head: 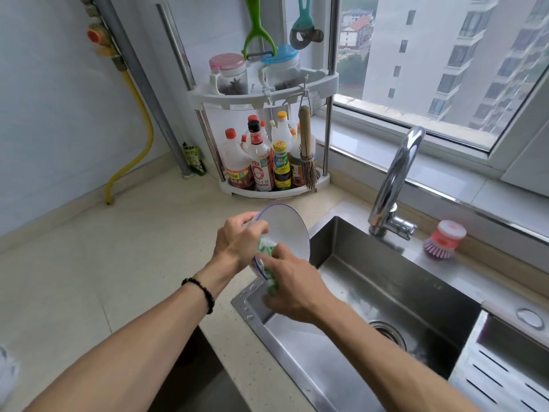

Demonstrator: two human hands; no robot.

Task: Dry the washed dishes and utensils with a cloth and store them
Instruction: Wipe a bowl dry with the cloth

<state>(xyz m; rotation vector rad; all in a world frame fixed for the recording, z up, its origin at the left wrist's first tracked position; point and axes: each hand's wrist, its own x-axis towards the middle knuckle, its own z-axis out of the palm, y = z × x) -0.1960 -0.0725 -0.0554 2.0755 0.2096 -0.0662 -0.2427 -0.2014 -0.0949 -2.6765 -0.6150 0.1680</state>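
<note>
A white plate (286,230) with a thin blue rim is held on edge above the left end of the steel sink (386,295). My left hand (237,242) grips the plate by its left rim. My right hand (292,288) holds a bunched green and white cloth (269,267) and presses it against the lower part of the plate. Most of the cloth is hidden between my two hands.
A chrome tap (395,179) rises behind the sink, with a pink dish brush (444,239) to its right. A corner rack (267,162) of sauce bottles and jars stands at the back of the beige counter (118,257). A slotted steel drainer (505,373) sits at right.
</note>
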